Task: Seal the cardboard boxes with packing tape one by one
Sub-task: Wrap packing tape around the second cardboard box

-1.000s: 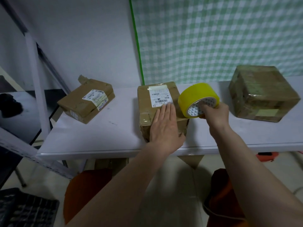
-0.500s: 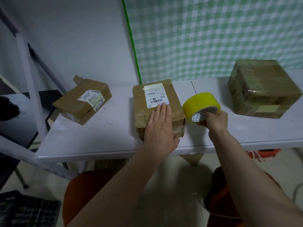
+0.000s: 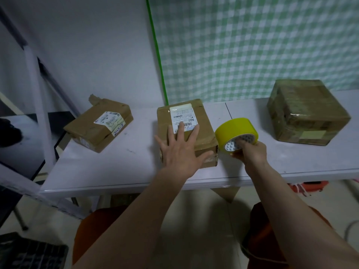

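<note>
Left hand [image 3: 181,152] lies flat, fingers straight, pressing the top of the middle brown cardboard box with white shipping label [image 3: 186,131] on the white tabletop [image 3: 116,171]. Right hand [image 3: 250,152] grips the yellow packing tape roll [image 3: 236,133], just beside the box's right edge. The box's long axis runs away from the person; the right hand is nearer the taping side.

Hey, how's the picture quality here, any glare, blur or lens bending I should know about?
Head view: dim, bluish light; wide-angle bending curves the white table edge and the grey frame post. Glare glints on the tape-wrapped brown box at right. The label on the middle cardboard box is too soft to read; the yellow tape roll looks fairly sharp.
</note>
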Demonstrator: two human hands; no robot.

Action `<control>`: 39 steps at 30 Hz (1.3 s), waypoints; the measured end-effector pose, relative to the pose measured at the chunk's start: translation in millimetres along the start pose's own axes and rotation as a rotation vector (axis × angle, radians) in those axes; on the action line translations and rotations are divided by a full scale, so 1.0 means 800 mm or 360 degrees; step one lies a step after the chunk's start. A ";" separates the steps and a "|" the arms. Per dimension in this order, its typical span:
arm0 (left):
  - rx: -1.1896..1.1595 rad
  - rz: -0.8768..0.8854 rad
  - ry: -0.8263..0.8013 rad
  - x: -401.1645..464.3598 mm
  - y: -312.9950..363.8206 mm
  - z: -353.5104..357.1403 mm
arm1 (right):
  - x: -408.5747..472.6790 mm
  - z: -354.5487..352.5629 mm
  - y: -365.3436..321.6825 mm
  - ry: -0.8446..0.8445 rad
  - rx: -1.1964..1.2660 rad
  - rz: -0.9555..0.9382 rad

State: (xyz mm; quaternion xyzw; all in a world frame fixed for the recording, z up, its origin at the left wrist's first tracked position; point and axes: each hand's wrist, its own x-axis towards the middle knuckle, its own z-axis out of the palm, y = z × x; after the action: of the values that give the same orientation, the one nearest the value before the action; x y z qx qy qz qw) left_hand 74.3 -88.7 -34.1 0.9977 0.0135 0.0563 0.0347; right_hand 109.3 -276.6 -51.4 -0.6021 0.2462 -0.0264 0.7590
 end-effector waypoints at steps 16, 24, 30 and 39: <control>-0.1539 -0.0111 0.0329 -0.020 -0.069 -0.032 | -0.091 0.127 -0.060 -0.0397 -0.0677 -0.0735; -0.1442 -0.0256 0.0187 -0.034 -0.091 -0.005 | -0.109 0.140 -0.031 -0.0254 -0.1512 -0.1031; -0.1188 -0.0205 0.0121 -0.033 -0.103 -0.007 | -0.102 0.117 -0.048 -0.0021 -0.1149 -0.1063; -0.0820 -0.0038 0.0335 -0.016 -0.094 -0.025 | -0.096 0.121 -0.041 -0.0108 -0.1018 -0.0908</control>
State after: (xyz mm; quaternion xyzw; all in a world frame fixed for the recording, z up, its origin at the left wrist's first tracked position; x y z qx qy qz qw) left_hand 58.0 -12.6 -21.3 0.9445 0.0141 0.1607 0.2863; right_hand 89.5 -172.9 20.2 -0.8516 0.0405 -0.1376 0.5041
